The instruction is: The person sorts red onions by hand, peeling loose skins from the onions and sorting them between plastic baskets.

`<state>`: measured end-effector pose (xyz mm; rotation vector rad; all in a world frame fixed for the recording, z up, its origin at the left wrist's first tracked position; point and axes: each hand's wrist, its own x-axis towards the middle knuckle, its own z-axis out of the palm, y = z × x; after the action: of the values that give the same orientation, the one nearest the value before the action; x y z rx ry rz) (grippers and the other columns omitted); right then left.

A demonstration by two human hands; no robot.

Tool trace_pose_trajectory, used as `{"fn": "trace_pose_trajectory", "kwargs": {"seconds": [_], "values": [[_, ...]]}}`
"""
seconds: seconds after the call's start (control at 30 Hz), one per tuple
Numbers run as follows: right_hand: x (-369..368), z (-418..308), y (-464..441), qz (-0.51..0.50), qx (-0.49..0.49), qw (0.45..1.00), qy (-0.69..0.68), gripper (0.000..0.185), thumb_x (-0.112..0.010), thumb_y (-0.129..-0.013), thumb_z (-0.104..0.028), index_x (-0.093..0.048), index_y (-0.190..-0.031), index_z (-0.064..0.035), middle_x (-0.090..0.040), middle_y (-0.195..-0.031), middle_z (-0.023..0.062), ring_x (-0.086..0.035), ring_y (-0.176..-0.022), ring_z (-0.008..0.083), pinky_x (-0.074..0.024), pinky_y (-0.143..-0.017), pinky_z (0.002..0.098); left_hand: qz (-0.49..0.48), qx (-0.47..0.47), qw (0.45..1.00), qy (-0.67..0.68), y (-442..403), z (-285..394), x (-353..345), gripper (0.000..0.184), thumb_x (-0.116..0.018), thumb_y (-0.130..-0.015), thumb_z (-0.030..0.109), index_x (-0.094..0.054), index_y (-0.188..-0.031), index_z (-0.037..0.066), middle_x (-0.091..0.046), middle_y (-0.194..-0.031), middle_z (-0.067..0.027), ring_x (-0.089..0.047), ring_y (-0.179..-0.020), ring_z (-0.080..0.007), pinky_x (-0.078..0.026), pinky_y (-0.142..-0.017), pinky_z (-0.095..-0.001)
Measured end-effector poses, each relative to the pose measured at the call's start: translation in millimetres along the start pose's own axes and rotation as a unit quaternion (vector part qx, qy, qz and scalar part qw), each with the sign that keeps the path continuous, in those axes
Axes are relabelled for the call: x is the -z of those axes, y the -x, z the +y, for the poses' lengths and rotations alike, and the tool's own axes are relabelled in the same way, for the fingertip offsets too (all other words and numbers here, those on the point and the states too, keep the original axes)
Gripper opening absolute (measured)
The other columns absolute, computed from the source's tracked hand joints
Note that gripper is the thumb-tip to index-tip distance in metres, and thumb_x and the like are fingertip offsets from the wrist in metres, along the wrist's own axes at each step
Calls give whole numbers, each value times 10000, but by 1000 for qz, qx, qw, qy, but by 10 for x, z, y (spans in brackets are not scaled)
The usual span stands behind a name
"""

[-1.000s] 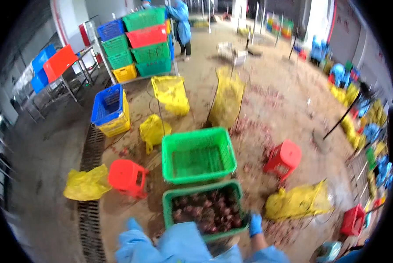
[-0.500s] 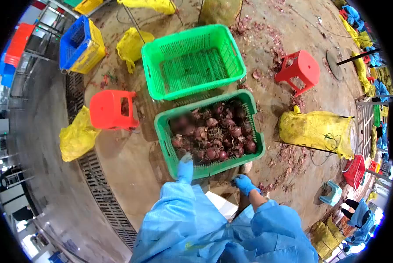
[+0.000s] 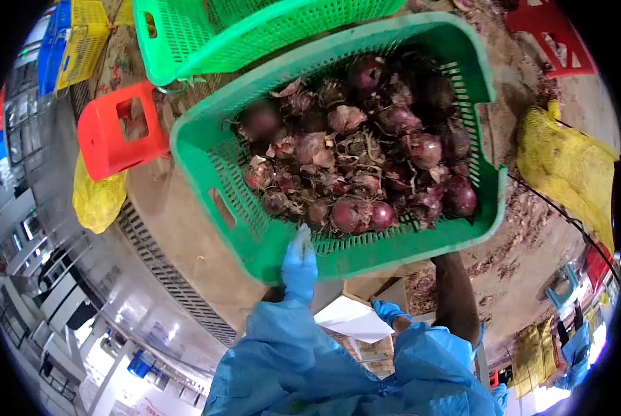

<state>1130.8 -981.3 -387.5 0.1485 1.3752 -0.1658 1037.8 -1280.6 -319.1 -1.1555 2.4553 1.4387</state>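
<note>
A green plastic crate of red onions fills the middle of the head view. Dry skins and roots cling to many onions. My left hand, in a blue glove, reaches over the crate's near rim. Its fingers are pressed together, with the tips inside by the nearest onions. Below the near rim is my right hand, also gloved, with curled fingers. What it holds, if anything, is hidden. Beside it lies a white flat-sided thing. Parts of the onions at the back left are blurred.
A brighter green crate stands behind the onions. Red stools are at left and far right. Yellow mesh sacks lie on both sides. A floor drain runs along the left. Onion skins litter the right floor.
My view is closer and lower, so the onion crate looks much larger. My left hand stays at its near rim. My right hand stays below the rim, now beside more of the white thing.
</note>
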Motion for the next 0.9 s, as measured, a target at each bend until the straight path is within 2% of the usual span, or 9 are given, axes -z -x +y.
{"fn": "trace_pose_trajectory", "kwargs": {"seconds": [0.07,0.13,0.23,0.37,0.5,0.63,0.7,0.83,0.9], "values": [[46,64,-105,-31,-1,999,16,546,-379,-874,-514,-615,-1087,-71,-588,-1123,188,-543,-1056,351,-403,-907,410,-10,45,999,-22,-8,-114,-95,335,-467,-859,58,-523,-1186,7,-558,-1187,-153,-529,-1102,-278,-399,-958,-332],[99,66,-154,-51,0,998,29,542,-383,-873,-511,-616,-1086,-71,-590,-1121,185,-545,-1052,347,-405,-904,408,-49,43,998,-9,22,-109,-78,360,-424,-898,33,-446,-1251,-32,-497,-1245,-178,-521,-1114,-240,-409,-957,-323],[270,-20,-160,-61,11,997,56,537,-388,-871,-507,-617,-1084,-71,-593,-1117,180,-549,-1045,342,-407,-899,407,-8,14,996,-85,-2,-61,-127,338,-468,-873,82,-520,-1201,17,-596,-1109,-165,-586,-1017,-262,-450,-886,-329],[519,-224,-106,-61,28,993,93,530,-395,-869,-502,-618,-1082,-72,-598,-1112,173,-553,-1036,335,-409,-894,404,-35,63,983,-168,-35,75,-87,363,-518,-840,180,-539,-1197,121,-589,-1125,-137,-581,-987,-314,-470,-847,-374],[785,-436,-57,-56,44,989,130,522,-402,-866,-497,-620,-1080,-73,-602,-1107,167,-557,-1028,328,-412,-888,402,-8,64,972,-226,-15,59,-144,298,-542,-835,205,-586,-1125,155,-628,-1039,-86,-606,-898,-288,-484,-772,-367],[1084,-655,8,-44,58,985,156,515,-409,-864,-492,-621,-1077,-73,-606,-1102,160,-561,-1019,321,-415,-882,400,-7,73,968,-238,10,70,-159,293,-531,-840,221,-589,-1124,178,-629,-1024,-85,-606,-874,-287,-484,-755,-377],[1201,-742,5,-36,67,982,173,512,-413,-863,-489,-622,-1076,-73,-608,-1100,157,-563,-1015,318,-416,-879,398,23,33,968,-247,-4,15,-194,309,-528,-826,249,-582,-1122,177,-635,-949,-78,-605,-805,-288,-486,-704,-392],[1369,-871,-66,-17,94,974,205,505,-420,-861,-484,-623,-1074,-74,-612,-1095,151,-568,-1006,311,-419,-873,396,47,20,964,-260,-9,-16,-206,307,-514,-837,271,-585,-1119,174,-635,-932,-78,-604,-788,-294,-487,-689,-396],[1461,-914,-118,-6,107,968,226,501,-423,-860,-482,-624,-1073,-74,-614,-1092,147,-570,-1002,307,-420,-870,395,42,39,968,-246,5,14,-205,279,-534,-850,244,-602,-1111,173,-635,-986,-81,-609,-849,-273,-485,-738,-374]]}}
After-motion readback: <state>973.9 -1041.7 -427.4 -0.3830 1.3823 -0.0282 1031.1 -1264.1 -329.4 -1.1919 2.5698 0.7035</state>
